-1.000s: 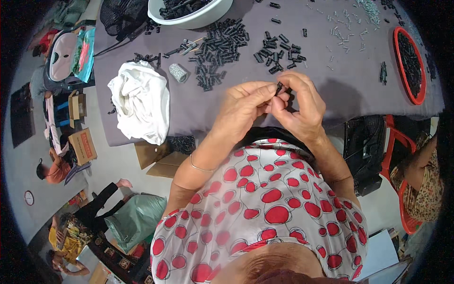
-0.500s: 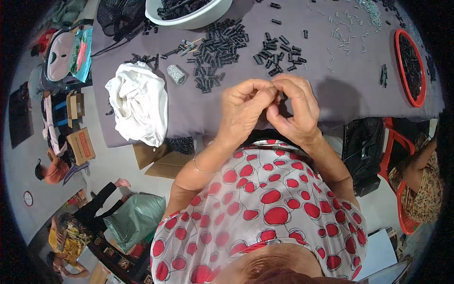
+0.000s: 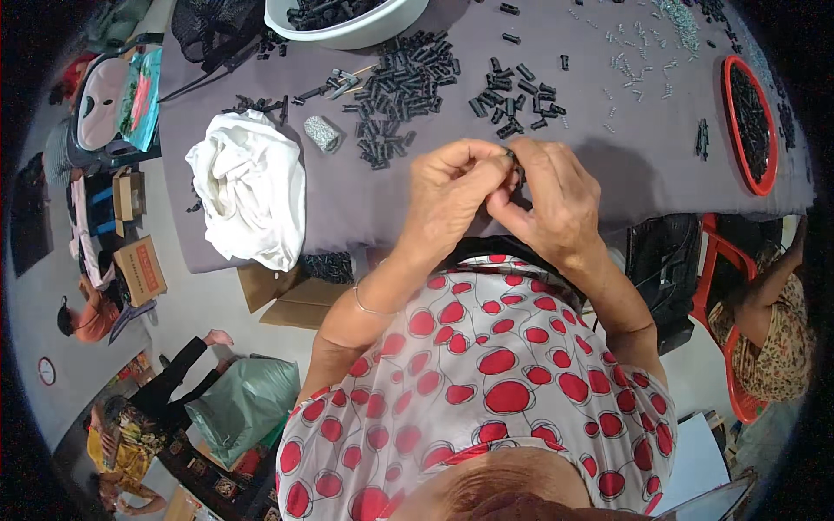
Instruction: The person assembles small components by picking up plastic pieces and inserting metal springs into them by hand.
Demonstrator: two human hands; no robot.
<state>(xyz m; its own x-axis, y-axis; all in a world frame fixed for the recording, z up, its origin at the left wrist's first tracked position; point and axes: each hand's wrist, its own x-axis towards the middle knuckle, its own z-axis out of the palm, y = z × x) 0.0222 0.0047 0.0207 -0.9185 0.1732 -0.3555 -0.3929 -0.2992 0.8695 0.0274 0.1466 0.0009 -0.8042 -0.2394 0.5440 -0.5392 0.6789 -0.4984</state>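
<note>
Over the table's near edge, my left hand (image 3: 452, 195) and my right hand (image 3: 556, 198) meet at the fingertips. My left thumb and index finger pinch a small dark piece (image 3: 511, 154), mostly hidden by the fingers. My right index finger presses at the same piece, while the right thumb sits lower, curled inward. Just beyond the hands lie a loose group of short black plastic parts (image 3: 502, 102) and, further left, a denser heap of similar parts (image 3: 404, 82). Small metal springs (image 3: 638, 69) are scattered to the far right.
A white basin (image 3: 347, 35) of black parts stands at the back. At left lie a bunched white cloth (image 3: 252, 195) and a speckled grey cylinder (image 3: 322, 134). A red-rimmed tray (image 3: 771, 178) holds black parts at right. Other people sit at both sides.
My right hand has shifted slightly to the right and turned, with its fingers still at the left fingertips. A little more of the dark piece shows. The view has tilted slightly.
</note>
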